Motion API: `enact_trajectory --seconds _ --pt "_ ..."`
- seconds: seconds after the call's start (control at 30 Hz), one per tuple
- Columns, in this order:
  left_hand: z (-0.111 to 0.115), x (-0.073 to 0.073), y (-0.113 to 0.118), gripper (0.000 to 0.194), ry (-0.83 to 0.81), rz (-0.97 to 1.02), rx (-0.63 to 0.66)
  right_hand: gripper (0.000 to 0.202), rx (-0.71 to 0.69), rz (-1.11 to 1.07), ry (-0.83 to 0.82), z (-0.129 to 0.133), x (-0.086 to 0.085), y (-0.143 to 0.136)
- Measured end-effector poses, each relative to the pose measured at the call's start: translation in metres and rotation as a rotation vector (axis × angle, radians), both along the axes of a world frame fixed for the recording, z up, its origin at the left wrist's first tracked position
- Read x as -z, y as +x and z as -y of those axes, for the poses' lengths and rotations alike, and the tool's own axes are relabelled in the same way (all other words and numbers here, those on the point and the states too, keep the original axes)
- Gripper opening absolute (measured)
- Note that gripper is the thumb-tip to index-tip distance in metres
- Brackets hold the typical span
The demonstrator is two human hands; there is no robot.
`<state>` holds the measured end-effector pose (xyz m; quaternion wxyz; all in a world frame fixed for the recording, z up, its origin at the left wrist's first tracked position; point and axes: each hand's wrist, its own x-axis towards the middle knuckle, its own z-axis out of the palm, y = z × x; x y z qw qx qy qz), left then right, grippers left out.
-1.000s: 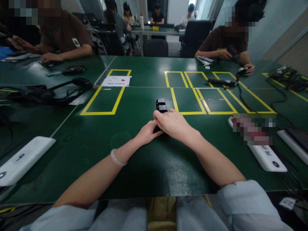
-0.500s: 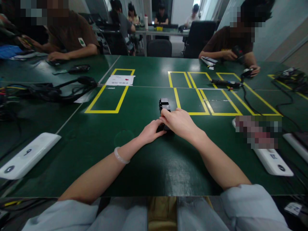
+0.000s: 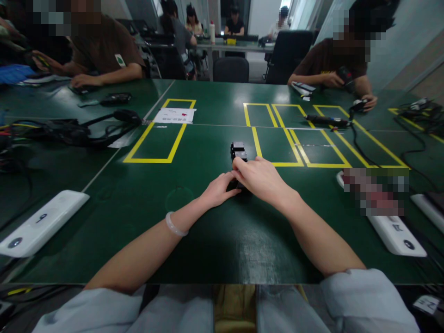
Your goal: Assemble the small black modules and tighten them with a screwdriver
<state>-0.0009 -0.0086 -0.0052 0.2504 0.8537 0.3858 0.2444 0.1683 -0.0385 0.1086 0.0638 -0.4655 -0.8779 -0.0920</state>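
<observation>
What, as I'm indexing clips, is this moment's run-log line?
left hand: holding black parts | right hand: holding same parts | surface: green table

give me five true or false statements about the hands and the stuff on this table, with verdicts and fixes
1. The left hand and right hand are both at the small black blocky object. True.
2. The pale, glossy bangle is on the right wrist. False: it is on the left one.
3. The white paper sheet with the red mark overlaps the left-hand yellow tape outline. True.
4. The black object is inside a yellow tape outline. False: it is outside them, on the green table.
5. A black chair stands beyond the table's far edge. True.
</observation>
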Motion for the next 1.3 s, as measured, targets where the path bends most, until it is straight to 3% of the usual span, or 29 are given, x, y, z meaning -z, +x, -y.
enact_trajectory --seconds 0.27,1.0,1.3 --pt "-0.0001 -0.0005 0.0001 0.040 0.008 0.016 0.013 0.022 -0.039 -0.047 -0.020 0.0034 -0.0011 0.0010" --pt "-0.0004 -0.0012 0.0003 0.039 -0.005 -0.014 0.006 0.030 0.067 0.033 0.036 0.0017 -0.0028 0.0021" --pt "-0.0008 -0.0012 0.0011 0.039 0.006 0.002 0.024 0.020 0.025 -0.050 -0.043 0.0016 -0.0032 0.0020"
